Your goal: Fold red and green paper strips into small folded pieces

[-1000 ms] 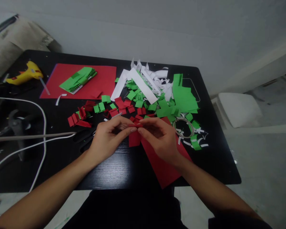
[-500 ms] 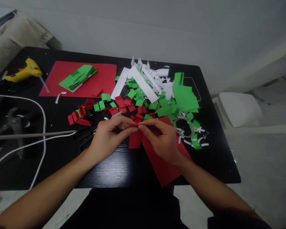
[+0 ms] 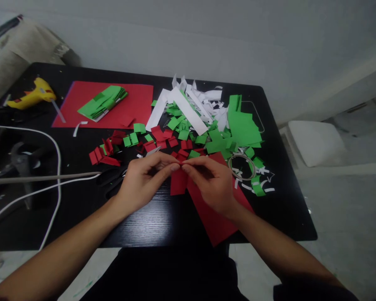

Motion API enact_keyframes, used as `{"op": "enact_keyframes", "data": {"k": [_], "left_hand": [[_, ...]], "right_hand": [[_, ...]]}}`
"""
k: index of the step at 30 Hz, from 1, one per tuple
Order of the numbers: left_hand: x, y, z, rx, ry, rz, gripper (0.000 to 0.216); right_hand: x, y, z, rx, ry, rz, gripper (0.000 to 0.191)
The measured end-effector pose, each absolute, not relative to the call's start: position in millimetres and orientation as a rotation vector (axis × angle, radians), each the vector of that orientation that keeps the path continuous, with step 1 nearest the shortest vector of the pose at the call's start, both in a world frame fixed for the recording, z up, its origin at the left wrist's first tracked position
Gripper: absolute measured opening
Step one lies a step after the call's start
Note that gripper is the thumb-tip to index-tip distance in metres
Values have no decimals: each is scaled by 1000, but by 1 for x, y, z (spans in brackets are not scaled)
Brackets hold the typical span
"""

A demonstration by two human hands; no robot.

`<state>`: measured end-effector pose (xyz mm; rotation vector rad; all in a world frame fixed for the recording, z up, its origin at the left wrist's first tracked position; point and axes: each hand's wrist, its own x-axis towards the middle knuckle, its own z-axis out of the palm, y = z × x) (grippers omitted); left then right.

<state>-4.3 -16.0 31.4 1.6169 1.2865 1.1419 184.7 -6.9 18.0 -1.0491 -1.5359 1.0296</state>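
Observation:
Both hands meet over the middle of the black table (image 3: 150, 225). My left hand (image 3: 144, 179) and my right hand (image 3: 211, 182) pinch the top edge of a small red paper piece (image 3: 178, 183), fingertips nearly touching. The piece hangs down between the two hands, just above a larger red sheet (image 3: 213, 221) that lies under my right hand. Small folded red and green paper squares (image 3: 134, 140) are scattered just beyond my fingers.
A heap of green and white paper offcuts (image 3: 207, 121) fills the far middle. A tape ring (image 3: 242, 166) lies right of my hand. A red sheet (image 3: 134, 104) carrying green strips (image 3: 102, 102), a yellow glue gun (image 3: 33, 94), white cables (image 3: 54, 167) and black scissors (image 3: 113, 177) are at the left.
My fingertips have drawn closer together along the top edge of the red piece. The hands and the piece otherwise stay in place.

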Motion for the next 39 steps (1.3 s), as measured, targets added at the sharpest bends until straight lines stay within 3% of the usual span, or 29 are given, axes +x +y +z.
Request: {"op": "enact_keyframes", "data": {"k": [28, 39], "left_hand": [[-3, -17, 31, 1650, 1284, 1161, 5], [-3, -17, 31, 1657, 1284, 1139, 11]], "right_hand": [[185, -3, 22, -1051, -1481, 1177, 4], [183, -5, 16, -1018, -1504, 1087, 2]]}}
